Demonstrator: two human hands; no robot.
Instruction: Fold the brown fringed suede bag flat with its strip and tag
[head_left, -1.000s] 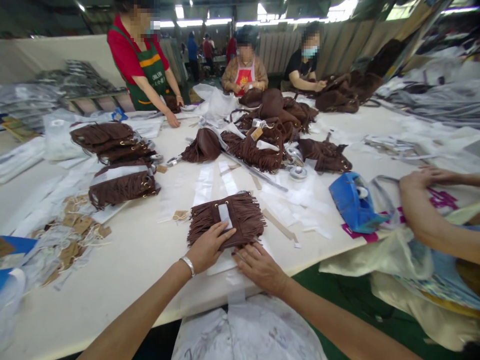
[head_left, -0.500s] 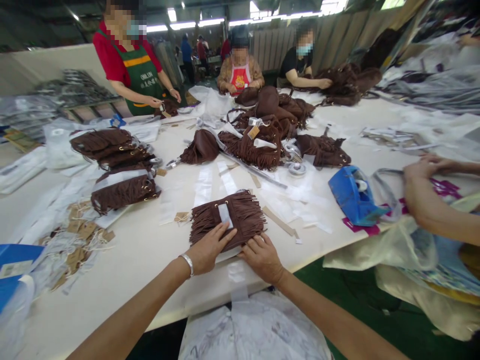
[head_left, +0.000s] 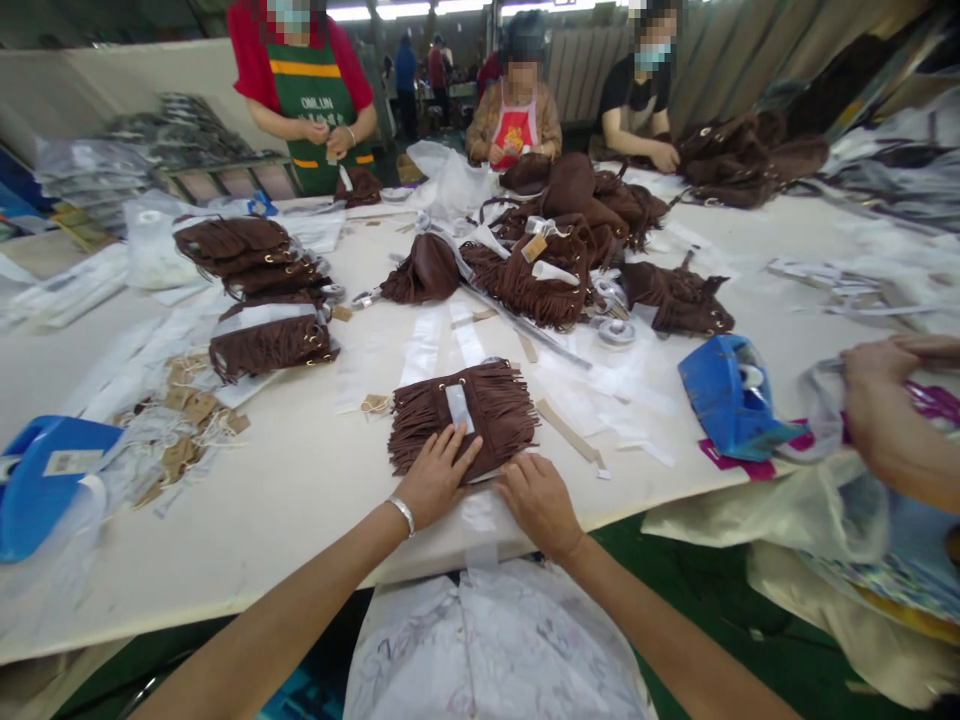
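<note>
A brown fringed bag (head_left: 499, 410) lies flat on the table just in front of me, with a pale strip (head_left: 459, 408) down its middle by two small metal rings. My left hand (head_left: 439, 475) rests on the bag's near side, fingers stretched out over the strip's lower end. At the near right edge of the bag, my right hand (head_left: 541, 500) has its fingers bent and close together, gripping the edge; its thumb tip is partly hidden. A clear plastic piece (head_left: 480, 515) sticks out from under the bag towards me.
Stacked fringed bags (head_left: 266, 340) and a heap of cardboard tags (head_left: 184, 420) stand left. Blue tape dispensers (head_left: 724, 395) flank me. More brown bags (head_left: 525, 270) pile up mid-table. Co-workers stand or sit across, and another person's hands (head_left: 892, 400) work at right.
The camera view has tilted down and shifted left. My left fingers have slid slightly on the bag, and my right hand stays at its near edge. The co-worker in green has raised both hands together.
</note>
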